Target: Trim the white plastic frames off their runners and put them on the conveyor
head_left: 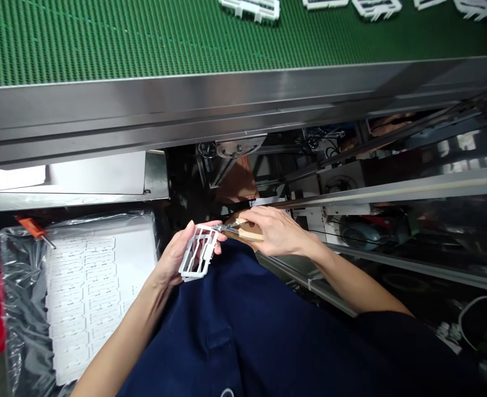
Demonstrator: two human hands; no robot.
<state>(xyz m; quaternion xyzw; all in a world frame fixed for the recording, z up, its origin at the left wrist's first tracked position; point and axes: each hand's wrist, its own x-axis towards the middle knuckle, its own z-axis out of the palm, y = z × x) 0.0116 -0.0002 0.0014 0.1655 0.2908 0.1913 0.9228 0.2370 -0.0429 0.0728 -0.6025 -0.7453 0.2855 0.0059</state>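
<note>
In front of my body, my left hand (176, 255) is closed around the edge of a white plastic frame (199, 251) with slim slotted bars inside it. My right hand (279, 230) grips a pair of nippers (249, 234) with pale yellowish handles. Their metal jaws reach the frame's upper right corner, by my left fingertips. Whether the jaws are closed on the plastic is too small to tell.
Across the top runs a green conveyor belt (102, 41) with a metal side rail (144, 110), carrying several similar white frames (253, 7). At lower left, a bin lined with black plastic (23, 309) holds rows of white parts (81, 298) and an orange-handled tool (34, 227). Machinery stands at right.
</note>
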